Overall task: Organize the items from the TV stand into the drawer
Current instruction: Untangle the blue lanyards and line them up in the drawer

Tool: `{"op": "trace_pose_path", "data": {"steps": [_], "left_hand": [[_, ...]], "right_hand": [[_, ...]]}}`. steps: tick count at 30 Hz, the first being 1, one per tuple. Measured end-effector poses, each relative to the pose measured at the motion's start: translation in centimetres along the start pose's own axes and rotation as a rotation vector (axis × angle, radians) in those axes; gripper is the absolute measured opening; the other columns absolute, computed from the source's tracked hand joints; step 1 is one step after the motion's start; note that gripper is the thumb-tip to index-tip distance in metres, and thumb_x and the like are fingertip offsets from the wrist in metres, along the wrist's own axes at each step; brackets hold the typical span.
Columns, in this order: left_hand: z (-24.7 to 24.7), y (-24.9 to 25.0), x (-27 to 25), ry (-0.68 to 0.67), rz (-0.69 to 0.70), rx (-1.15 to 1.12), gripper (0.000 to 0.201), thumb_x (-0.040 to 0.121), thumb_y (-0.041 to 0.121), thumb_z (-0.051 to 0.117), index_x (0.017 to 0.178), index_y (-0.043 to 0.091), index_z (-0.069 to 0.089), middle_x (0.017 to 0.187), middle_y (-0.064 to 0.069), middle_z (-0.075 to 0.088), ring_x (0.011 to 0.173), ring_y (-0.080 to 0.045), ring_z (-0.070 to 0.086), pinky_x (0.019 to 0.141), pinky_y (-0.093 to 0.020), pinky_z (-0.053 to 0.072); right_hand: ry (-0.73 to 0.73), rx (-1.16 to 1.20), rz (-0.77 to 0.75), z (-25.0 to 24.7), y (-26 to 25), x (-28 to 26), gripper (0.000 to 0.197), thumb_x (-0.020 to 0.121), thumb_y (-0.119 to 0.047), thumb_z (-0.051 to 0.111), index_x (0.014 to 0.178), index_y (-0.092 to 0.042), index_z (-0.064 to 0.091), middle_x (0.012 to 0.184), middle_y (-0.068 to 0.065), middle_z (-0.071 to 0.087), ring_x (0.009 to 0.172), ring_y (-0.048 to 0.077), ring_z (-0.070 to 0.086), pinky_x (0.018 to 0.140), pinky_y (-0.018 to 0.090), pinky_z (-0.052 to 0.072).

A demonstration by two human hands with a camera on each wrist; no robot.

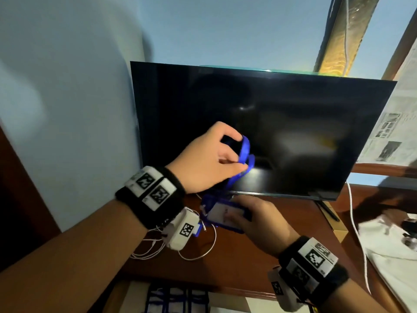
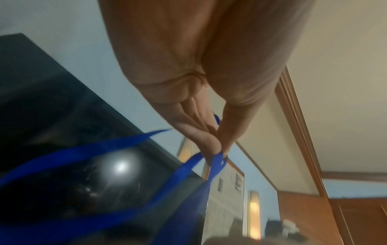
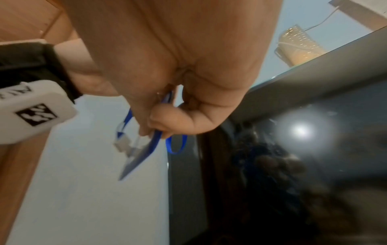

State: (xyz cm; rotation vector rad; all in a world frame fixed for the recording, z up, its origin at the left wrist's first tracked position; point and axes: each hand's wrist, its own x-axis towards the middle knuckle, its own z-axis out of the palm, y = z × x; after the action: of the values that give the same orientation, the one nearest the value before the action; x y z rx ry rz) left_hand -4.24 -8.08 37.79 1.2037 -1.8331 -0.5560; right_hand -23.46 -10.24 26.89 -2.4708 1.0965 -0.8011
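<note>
A blue lanyard (image 1: 244,152) with a badge holder (image 1: 222,214) is held between both hands in front of the black TV (image 1: 293,123). My left hand (image 1: 239,163) is raised and pinches the strap between thumb and fingers; in the left wrist view the left hand (image 2: 217,149) pinches the lanyard (image 2: 182,170), which loops down from it. My right hand (image 1: 234,219) is lower, just above the wooden TV stand (image 1: 248,256), and grips the badge holder. The right wrist view shows the right hand (image 3: 155,131) pinching the badge holder (image 3: 138,159) edge-on.
White cables (image 1: 198,251) lie coiled on the stand under my left wrist. A white cord (image 1: 356,224) and a white cloth (image 1: 394,256) with small dark items are at the right. The open drawer (image 1: 228,303) below the front edge holds a blue-and-white item (image 1: 176,299).
</note>
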Motion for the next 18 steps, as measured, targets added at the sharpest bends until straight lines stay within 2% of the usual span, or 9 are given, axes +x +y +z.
{"op": "trace_pose_path", "data": {"steps": [2,5,7,9,11,13,14,16,18], "left_hand": [[0.6,-0.4,0.8,-0.070,-0.019,0.070,0.043,0.086,0.023,0.083,0.110,0.023,0.048,0.080,0.004,0.079,0.076,-0.016,0.075,0.086,-0.039,0.060],[0.2,-3.0,1.9,-0.137,-0.138,0.044,0.039,0.088,0.018,0.081,0.105,0.016,0.046,0.083,-0.006,0.079,0.074,-0.024,0.077,0.082,-0.046,0.062],[-0.1,-5.2,1.9,-0.221,-0.267,0.085,0.034,0.092,0.020,0.077,0.113,0.014,0.050,0.088,-0.010,0.079,0.079,-0.029,0.077,0.078,-0.041,0.062],[-0.5,-7.2,1.0,-0.336,-0.347,0.316,0.031,0.096,0.027,0.071,0.123,0.024,0.056,0.096,-0.003,0.077,0.086,-0.023,0.075,0.072,-0.031,0.059],[-0.4,-8.6,-0.4,-0.404,-0.375,0.372,0.051,0.092,0.014,0.068,0.135,0.039,0.053,0.113,0.007,0.068,0.097,-0.013,0.068,0.071,-0.022,0.053],[0.4,-8.9,-2.0,-0.452,-0.369,0.197,0.086,0.080,0.001,0.065,0.148,0.046,0.039,0.132,0.012,0.059,0.111,-0.007,0.061,0.076,-0.021,0.054],[1.0,-8.6,-2.6,-0.480,-0.361,0.060,0.094,0.074,-0.001,0.066,0.150,0.044,0.035,0.140,0.010,0.056,0.120,-0.010,0.058,0.086,-0.026,0.056],[2.5,-7.5,-3.8,-0.604,-0.325,-0.312,0.095,0.065,-0.007,0.064,0.149,0.031,0.039,0.150,0.003,0.052,0.139,-0.021,0.051,0.110,-0.035,0.049],[3.8,-6.1,-5.0,-0.746,-0.291,-0.601,0.081,0.072,-0.017,0.059,0.145,0.017,0.046,0.139,-0.004,0.062,0.132,-0.021,0.058,0.108,-0.036,0.049]], "right_hand": [[-0.054,0.083,-0.075,0.0,-0.9,0.1,0.020,0.094,-0.034,0.071,0.113,-0.030,0.068,0.104,-0.014,0.071,0.094,0.004,0.063,0.079,0.020,0.049],[-0.041,0.097,-0.143,-1.1,-0.8,-0.3,0.013,0.094,-0.034,0.071,0.107,-0.033,0.069,0.097,-0.015,0.068,0.088,0.002,0.064,0.072,0.012,0.045],[-0.004,0.156,-0.132,-2.1,-0.5,-0.6,0.007,0.094,-0.030,0.072,0.100,-0.033,0.071,0.088,-0.015,0.066,0.079,0.004,0.065,0.068,0.011,0.044],[0.053,0.262,-0.102,-2.9,-0.3,-0.9,0.004,0.094,-0.028,0.072,0.093,-0.032,0.073,0.085,-0.016,0.067,0.072,0.007,0.066,0.066,0.016,0.047],[0.132,0.340,-0.086,-3.6,-0.1,-1.0,0.004,0.093,-0.024,0.072,0.093,-0.027,0.075,0.087,-0.011,0.070,0.067,0.011,0.066,0.064,0.026,0.051],[0.175,0.432,-0.056,-4.3,-0.3,-0.9,0.004,0.093,-0.018,0.074,0.096,-0.020,0.076,0.086,0.001,0.071,0.058,0.019,0.063,0.057,0.035,0.054],[0.183,0.475,-0.039,-4.5,-0.5,-0.8,0.004,0.092,-0.017,0.074,0.096,-0.018,0.075,0.083,0.006,0.071,0.055,0.024,0.062,0.053,0.037,0.053],[0.198,0.505,-0.028,-5.0,-1.0,-0.4,0.002,0.092,-0.017,0.075,0.092,-0.017,0.073,0.074,0.007,0.069,0.049,0.023,0.059,0.048,0.032,0.050],[0.255,0.493,-0.012,-5.3,-1.2,0.3,0.011,0.091,-0.020,0.076,0.086,-0.014,0.069,0.062,0.008,0.066,0.044,0.021,0.056,0.046,0.030,0.046]]}}
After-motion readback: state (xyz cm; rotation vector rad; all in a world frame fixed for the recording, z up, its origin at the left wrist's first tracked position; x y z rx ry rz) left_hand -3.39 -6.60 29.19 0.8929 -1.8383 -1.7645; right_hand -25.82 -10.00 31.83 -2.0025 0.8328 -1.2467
